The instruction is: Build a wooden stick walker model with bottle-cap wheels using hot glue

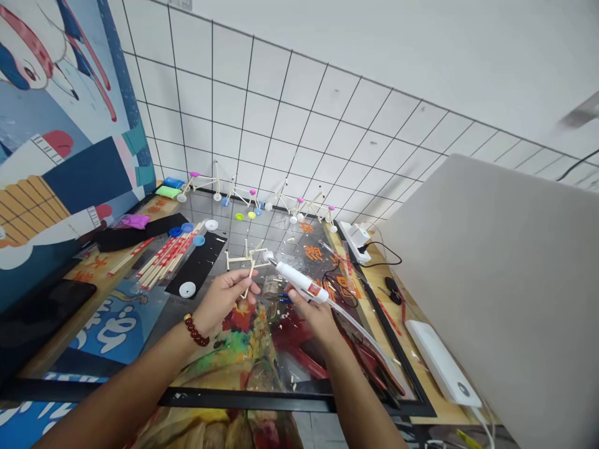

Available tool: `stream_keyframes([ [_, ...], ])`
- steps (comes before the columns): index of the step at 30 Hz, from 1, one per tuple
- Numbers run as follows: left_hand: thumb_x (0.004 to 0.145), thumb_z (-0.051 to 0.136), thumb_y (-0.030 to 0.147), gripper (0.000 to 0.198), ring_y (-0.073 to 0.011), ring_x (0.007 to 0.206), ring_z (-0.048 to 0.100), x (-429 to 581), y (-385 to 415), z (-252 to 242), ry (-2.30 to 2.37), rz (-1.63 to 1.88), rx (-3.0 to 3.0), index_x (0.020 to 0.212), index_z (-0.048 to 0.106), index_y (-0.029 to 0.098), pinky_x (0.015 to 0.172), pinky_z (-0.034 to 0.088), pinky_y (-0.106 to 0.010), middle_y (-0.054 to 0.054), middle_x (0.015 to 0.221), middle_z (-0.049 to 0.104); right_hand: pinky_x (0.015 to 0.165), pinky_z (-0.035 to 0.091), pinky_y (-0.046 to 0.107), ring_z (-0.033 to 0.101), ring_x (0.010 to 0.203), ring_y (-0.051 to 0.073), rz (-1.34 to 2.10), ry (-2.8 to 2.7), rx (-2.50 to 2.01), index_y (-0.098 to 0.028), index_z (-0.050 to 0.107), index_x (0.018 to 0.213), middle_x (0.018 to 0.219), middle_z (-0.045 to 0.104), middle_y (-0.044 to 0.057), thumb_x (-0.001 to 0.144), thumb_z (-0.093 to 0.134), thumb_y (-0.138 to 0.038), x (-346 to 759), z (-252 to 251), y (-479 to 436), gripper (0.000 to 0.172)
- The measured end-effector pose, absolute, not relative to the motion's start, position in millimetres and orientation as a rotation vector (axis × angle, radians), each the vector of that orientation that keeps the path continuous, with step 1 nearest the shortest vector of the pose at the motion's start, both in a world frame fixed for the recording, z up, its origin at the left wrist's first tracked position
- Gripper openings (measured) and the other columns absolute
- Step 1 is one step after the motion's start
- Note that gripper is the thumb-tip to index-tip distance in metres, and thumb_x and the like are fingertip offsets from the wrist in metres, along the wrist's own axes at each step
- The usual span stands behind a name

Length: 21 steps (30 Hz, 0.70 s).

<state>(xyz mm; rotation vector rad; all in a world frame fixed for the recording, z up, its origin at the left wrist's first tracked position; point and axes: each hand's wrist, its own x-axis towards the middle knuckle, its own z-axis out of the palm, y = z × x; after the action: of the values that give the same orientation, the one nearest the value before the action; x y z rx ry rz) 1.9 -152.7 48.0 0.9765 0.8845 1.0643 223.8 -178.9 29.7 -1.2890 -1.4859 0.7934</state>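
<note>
Between the thumb and fingers of my left hand is a small frame of wooden sticks, joined at angles. My right hand is wrapped round a white hot glue gun, its nozzle pointing up and left. The nozzle tip lies close to a white bottle cap at the frame's right side; I cannot tell whether they touch. Near my left wrist, another white cap rests on a black strip. Some blue-handled tool lies partly hidden behind my right fingers.
Several stick models with coloured caps stand along the wire grid. Bundled chopsticks and blue caps lie left. A power strip, black scissors, a white device and red-handled pliers are right, beside a large pale panel.
</note>
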Motion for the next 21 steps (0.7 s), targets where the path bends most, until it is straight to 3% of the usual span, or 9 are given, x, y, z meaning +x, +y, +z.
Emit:
stream_keyframes([
  [4, 0.072, 0.078, 0.046, 0.047, -0.0134, 0.058, 0.064, 4, -153, 44, 0.861, 1.002, 1.003, 0.103, 0.069, 0.012, 0.044, 0.041, -0.019, -0.006, 0.075, 0.071, 0.078, 0.049, 0.034, 0.062, 0.081, 0.018, 0.585, -1.776, -1.246, -0.023, 0.065, 0.09, 0.087, 0.068, 0.003, 0.09, 0.063, -0.039, 221, 37, -185, 0.016],
  [10, 0.074, 0.076, 0.047, 0.044, -0.0121, 0.056, 0.061, 7, -155, 41, 0.878, 1.007, 1.069, 0.102, 0.07, 0.013, 0.044, 0.042, -0.019, -0.006, 0.073, 0.071, 0.066, 0.045, 0.03, 0.055, 0.072, 0.016, 0.623, -1.696, -1.262, -0.023, 0.058, 0.082, 0.075, 0.059, -0.001, 0.091, 0.062, -0.041, 219, 26, -184, 0.02],
  [21, 0.071, 0.078, 0.045, 0.042, -0.0121, 0.055, 0.062, 7, -155, 43, 0.871, 1.047, 1.03, 0.097, 0.069, 0.013, 0.044, 0.041, -0.019, -0.006, 0.073, 0.071, 0.072, 0.052, 0.035, 0.059, 0.073, 0.02, 0.631, -1.588, -1.295, -0.025, 0.062, 0.078, 0.074, 0.062, 0.0, 0.085, 0.067, -0.045, 224, 5, -181, 0.023],
])
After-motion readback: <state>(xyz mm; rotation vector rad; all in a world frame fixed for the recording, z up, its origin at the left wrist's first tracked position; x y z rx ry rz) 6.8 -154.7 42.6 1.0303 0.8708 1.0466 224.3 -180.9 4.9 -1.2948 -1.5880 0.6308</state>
